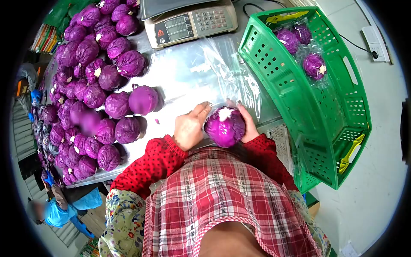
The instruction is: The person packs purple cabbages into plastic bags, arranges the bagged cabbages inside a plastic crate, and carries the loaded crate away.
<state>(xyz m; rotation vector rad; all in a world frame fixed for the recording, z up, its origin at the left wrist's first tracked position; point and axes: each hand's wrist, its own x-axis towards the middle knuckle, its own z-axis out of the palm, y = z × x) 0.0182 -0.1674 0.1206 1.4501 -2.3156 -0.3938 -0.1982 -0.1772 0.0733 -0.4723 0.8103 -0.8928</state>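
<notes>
A red cabbage (pixel 224 128), its pale cut stem facing up, is held close to my apron at the table's near edge. Shiny clear plastic seems to cover it. My right hand (pixel 249 123) wraps round its right side. On its left, my left hand (pixel 191 129) has its fingers curled together, apparently pinching the edge of the clear plastic bag; their tips are partly hidden. Flat clear plastic bags (pixel 233 79) lie on the metal table just beyond both hands.
Many loose red cabbages (pixel 109 77) are heaped along the left of the table (pixel 171 70). A digital scale (pixel 190 25) stands at the back. At right, a green crate (pixel 295 100) holds several bagged cabbages (pixel 314 66). Another person (pixel 62 212) is at lower left.
</notes>
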